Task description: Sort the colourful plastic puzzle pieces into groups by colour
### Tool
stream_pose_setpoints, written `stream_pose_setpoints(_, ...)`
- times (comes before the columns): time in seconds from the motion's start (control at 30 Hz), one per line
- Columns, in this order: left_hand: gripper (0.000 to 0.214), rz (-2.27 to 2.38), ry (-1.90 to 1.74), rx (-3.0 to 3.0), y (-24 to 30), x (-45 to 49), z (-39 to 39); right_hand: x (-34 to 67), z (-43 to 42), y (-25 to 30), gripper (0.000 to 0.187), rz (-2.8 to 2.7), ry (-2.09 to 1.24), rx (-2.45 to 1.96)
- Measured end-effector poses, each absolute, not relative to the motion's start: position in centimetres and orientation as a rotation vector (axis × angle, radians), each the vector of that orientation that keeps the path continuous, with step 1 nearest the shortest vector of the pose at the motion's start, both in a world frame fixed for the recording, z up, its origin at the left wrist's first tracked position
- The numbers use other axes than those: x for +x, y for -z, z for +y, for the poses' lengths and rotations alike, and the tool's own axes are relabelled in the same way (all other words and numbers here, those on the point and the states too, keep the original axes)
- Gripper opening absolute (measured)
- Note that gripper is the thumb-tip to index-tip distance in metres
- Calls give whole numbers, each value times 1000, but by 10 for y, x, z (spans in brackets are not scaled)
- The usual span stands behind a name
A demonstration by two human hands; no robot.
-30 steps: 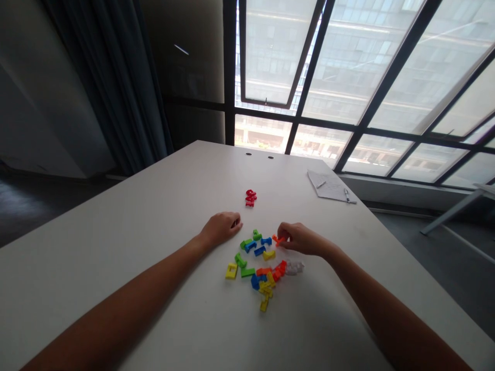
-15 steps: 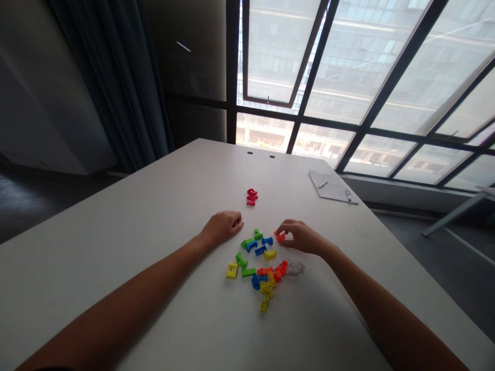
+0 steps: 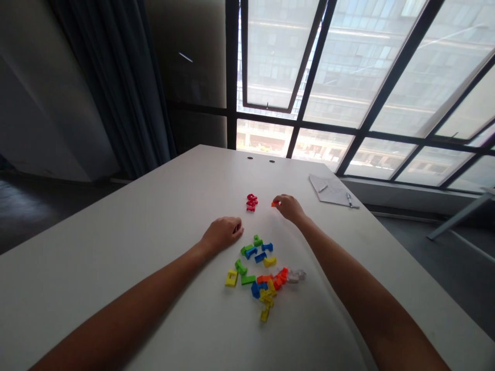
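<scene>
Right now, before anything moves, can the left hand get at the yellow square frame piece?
Probably yes. The left hand rests on the white table near the yellow square frame piece, and only bare tabletop seems to lie between them; the green piece sits off to its right.

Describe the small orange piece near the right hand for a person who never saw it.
On the white table, find the main scatter of coloured plastic pieces; farther toward the window lies a red pile. Just right of that pile, the small orange plastic piece sits at the fingertips of the person's right hand. Unlike the other orange pieces, it lies away from the scatter.
</scene>
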State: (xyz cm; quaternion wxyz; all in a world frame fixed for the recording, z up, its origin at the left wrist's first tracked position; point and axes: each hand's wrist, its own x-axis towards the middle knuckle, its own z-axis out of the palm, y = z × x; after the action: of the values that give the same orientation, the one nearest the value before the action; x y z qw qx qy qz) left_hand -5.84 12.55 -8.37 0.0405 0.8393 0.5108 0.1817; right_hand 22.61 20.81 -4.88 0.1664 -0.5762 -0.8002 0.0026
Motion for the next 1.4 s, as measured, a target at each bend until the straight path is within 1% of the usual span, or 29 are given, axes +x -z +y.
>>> stream_pose_setpoints(0.3, 20, 1539, -550, 2587, 81, -57, 126, 224, 235, 70, 25, -2229, 55, -1771)
stream_pose_setpoints(0.6, 22, 1551, -527, 2543, 78, -56, 124, 232, 220, 53, 28, -2268, 67, -1636)
stream_pose_setpoints(0.8, 23, 1544, -545, 2598, 81, -56, 125, 243, 161, 36, 17, -2513, -193, -1149)
stream_pose_setpoints(0.9, 24, 1555, -546, 2606, 82, -55, 125, 243, 121, 32, 17, -2591, -303, -1034)
stream_pose_setpoints(1.13, 25, 1570, -567, 2592, 84, -55, 125, 240, 52, 30, 20, -2689, -451, -912)
stream_pose_setpoints(1.3, 25, 1569, -574, 2582, 83, -54, 125, 241, 20, 24, 19, -2712, -443, -849)
stream_pose_setpoints(1.4, 25, 1582, -562, 2599, 82, -54, 125, 237, 8, 23, 26, -2757, -413, -818)
